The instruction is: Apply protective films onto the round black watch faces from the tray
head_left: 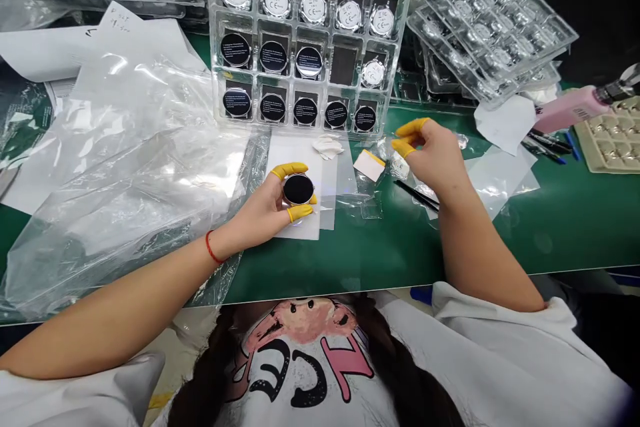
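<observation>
A round watch head (299,189) with a black face and silver rim rests in my left hand (270,210). Yellow finger cots cover the fingertips gripping its edge, face up above white sheets (300,230). Over the bench to the right, my right hand (433,153) has thumb and index finger bent close together. Whatever may be between them is too small to make out. Below it are a small white pad with a yellow edge (370,165) and dark tweezers (416,195). A crumpled white cloth (327,147) lies between the hands.
Ahead stands a clear compartment tray (215,80) of watch heads, some back up, others with printed dark faces. Stacked trays (490,20) are at back right. Plastic bags (125,167) spread on the left. A pink bottle (570,109), pens (547,147) and a beige tray (595,159) sit right.
</observation>
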Action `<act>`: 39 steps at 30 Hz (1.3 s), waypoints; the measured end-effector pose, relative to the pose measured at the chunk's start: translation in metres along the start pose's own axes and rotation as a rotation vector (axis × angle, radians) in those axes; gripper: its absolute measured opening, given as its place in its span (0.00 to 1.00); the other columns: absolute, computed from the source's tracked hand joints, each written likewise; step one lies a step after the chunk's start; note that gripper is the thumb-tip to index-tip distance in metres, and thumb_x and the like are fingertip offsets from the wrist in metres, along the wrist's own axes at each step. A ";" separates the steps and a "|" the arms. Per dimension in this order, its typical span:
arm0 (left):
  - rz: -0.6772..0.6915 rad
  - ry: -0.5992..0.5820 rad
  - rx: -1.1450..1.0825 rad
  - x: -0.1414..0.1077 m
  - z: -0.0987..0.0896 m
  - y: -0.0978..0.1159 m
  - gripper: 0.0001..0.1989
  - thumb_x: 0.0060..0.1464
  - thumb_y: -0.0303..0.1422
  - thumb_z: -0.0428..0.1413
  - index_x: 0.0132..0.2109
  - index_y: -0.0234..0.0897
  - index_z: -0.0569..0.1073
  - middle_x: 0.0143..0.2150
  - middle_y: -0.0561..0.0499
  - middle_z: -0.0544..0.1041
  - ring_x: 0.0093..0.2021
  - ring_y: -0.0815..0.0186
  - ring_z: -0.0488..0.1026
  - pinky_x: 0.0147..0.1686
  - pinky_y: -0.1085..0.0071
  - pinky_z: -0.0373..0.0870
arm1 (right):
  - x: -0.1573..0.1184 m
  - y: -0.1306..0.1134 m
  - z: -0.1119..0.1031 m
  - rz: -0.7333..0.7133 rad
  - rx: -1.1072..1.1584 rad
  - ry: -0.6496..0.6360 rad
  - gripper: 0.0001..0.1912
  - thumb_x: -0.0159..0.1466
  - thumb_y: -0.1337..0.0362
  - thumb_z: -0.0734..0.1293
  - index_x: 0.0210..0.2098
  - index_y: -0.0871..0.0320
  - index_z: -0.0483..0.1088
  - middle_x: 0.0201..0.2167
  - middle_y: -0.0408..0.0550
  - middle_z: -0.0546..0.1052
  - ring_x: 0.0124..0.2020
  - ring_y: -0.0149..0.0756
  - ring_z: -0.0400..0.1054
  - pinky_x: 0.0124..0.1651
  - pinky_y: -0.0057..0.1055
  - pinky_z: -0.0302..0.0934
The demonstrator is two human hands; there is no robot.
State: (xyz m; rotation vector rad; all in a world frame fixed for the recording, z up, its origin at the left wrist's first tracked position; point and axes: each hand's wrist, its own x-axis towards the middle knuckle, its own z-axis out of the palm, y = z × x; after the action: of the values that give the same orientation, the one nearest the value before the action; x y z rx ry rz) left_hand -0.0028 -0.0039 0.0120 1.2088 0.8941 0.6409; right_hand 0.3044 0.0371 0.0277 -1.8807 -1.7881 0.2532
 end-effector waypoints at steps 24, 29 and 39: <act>0.042 0.149 0.066 -0.001 0.004 0.002 0.29 0.46 0.30 0.67 0.53 0.37 0.64 0.33 0.56 0.76 0.31 0.71 0.75 0.30 0.75 0.70 | -0.047 -0.105 0.064 -0.858 0.099 0.014 0.12 0.70 0.63 0.61 0.38 0.49 0.78 0.36 0.47 0.74 0.41 0.38 0.62 0.44 0.39 0.56; 0.077 0.190 -0.039 -0.002 0.005 0.002 0.32 0.47 0.33 0.67 0.56 0.37 0.61 0.35 0.56 0.78 0.36 0.70 0.78 0.37 0.75 0.73 | -0.048 -0.094 0.062 -0.858 0.181 0.168 0.07 0.68 0.66 0.65 0.44 0.53 0.74 0.35 0.47 0.73 0.39 0.36 0.62 0.42 0.37 0.57; 0.118 0.223 0.008 0.000 0.003 0.000 0.29 0.46 0.31 0.67 0.53 0.37 0.63 0.32 0.57 0.78 0.32 0.71 0.78 0.33 0.76 0.73 | -0.039 -0.095 0.075 -0.853 0.169 0.262 0.05 0.68 0.65 0.65 0.42 0.53 0.74 0.35 0.46 0.74 0.40 0.37 0.64 0.44 0.38 0.56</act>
State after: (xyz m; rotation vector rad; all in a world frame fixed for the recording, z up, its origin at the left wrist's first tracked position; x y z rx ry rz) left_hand 0.0000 -0.0052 0.0122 1.2196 1.0162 0.8803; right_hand 0.1816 0.0162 0.0029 -0.8607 -2.1095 -0.1469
